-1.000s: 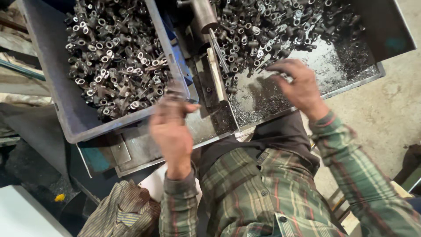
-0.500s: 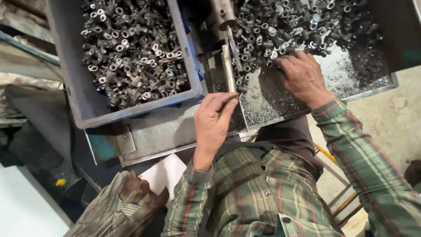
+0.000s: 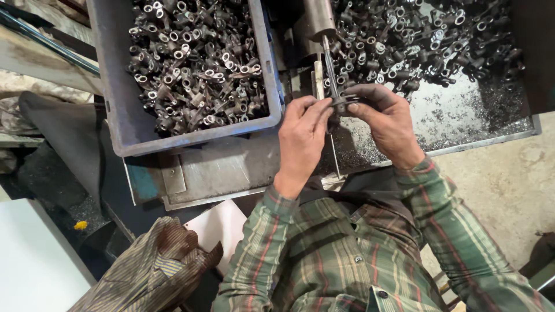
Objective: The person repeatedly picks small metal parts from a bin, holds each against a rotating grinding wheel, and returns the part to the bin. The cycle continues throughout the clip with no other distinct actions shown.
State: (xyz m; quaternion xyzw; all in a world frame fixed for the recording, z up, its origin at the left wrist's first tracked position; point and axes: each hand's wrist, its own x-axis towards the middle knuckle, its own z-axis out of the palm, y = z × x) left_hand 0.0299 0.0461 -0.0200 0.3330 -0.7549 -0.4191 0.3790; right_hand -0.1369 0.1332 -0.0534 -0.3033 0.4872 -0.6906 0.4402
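Since half a second ago your right hand (image 3: 386, 118) has left the tray (image 3: 474, 124) to join your left hand (image 3: 302, 134); both pinch one small metal fitting (image 3: 340, 104) at centre (keep it square to the rod (image 3: 329, 60)).

Both forearms in plaid sleeves reach toward twelve o'clock, the left hand (image 3: 300, 134) at eleven with fingers pinched, the right hand (image 3: 386, 120) at one, fingertips curled and meeting the left's.
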